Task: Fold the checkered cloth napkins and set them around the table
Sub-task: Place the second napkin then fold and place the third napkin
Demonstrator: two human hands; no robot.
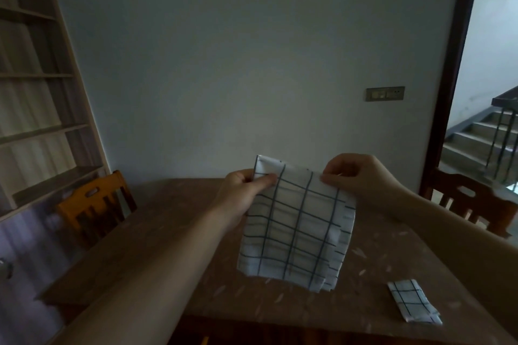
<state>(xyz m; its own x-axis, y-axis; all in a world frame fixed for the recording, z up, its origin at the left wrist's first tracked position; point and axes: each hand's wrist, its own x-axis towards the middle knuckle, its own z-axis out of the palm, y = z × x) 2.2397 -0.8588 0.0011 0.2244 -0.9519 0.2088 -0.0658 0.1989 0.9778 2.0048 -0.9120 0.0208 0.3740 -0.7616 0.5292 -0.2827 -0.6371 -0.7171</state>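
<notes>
Nearest, right side of the wooden table (157, 235): a folded napkin (413, 304), narrow strip, white with dark grid lines, lying flat near the table's front edge. Further in, the held napkin (297, 221) hangs in the air above the tabletop, white with a dark blue check, doubled over so layered edges show at its lower right corner. Left hand (242, 193) pinches its top left edge, thumb across the front; right hand (361, 179) pinches the top right edge, fingers curled. Beyond: orange wooden chair (95, 207) left, dark chair (473, 204) right, shelf unit (42, 92), grey wall with switch plate (384, 93)
</notes>
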